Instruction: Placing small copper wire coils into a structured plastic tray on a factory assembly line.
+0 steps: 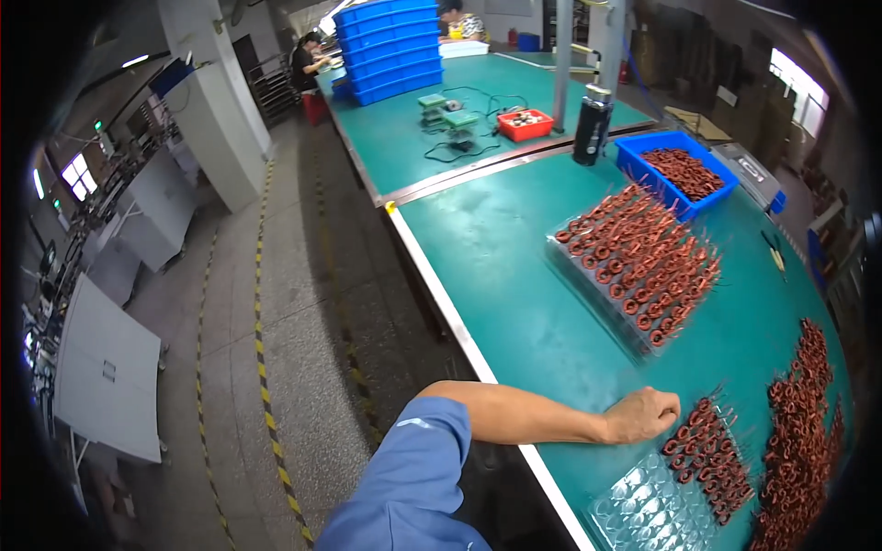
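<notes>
My left hand [643,415] is closed, its fingers curled in, at the near edge of the green table. Whatever it may hold is hidden. Just beyond the knuckles lies a clear plastic tray [634,503] with round pockets. Copper-wound ring coils [706,455] with wire leads fill its far part, and the near pockets show bare. A loose heap of the same coils [797,441] lies to the right. Farther back, a stack of clear trays [602,298] carries rows of coils with their leads sticking up. My right hand is not in view.
Behind the stacked trays stands a blue bin [680,195] of reddish-brown parts, beside a black cylinder [593,129]. Pliers [776,255] lie right. A red tray [525,125] and stacked blue crates [388,50] are farther off, with two people seated. The table edge [459,335] borders an aisle.
</notes>
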{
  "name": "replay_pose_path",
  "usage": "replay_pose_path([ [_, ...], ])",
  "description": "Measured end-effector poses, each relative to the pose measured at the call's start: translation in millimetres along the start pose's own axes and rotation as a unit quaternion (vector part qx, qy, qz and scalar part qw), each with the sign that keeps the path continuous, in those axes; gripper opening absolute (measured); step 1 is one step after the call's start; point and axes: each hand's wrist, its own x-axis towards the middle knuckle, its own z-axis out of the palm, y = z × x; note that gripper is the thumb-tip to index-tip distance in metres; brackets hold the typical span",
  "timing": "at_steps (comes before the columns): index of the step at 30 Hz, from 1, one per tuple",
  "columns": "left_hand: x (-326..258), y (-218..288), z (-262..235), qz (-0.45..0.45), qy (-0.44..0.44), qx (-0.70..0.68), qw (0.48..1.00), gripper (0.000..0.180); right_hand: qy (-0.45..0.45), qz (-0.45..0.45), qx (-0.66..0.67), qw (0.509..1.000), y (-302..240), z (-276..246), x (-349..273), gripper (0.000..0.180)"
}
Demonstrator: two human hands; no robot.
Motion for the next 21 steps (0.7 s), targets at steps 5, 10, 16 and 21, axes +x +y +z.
replay_pose_path([
  [5, 8, -3, 4, 0.007, 0.032, -0.053, 0.998, 0.017, 0.021, 0.047, -0.024, 0.998, -12, -3, 0, 0.022],
  [10, 15, 2, -2, -0.007, 0.076, -0.105, 0.992, 0.012, 0.015, -0.056, -0.03, 0.998, 10, -5, -2, 0.024],
  [16, 24, -6, -19, 0.118, 0.122, -0.05, 0.984, 0.008, -0.026, 0.094, 0.007, 0.995, 20, -6, 1, 0.029],
  [21, 31, -12, -20, 0.055, 0.142, -0.058, 0.987, 0.009, -0.073, 0.177, 0.067, 0.979, 12, -10, -4, 0.036],
])
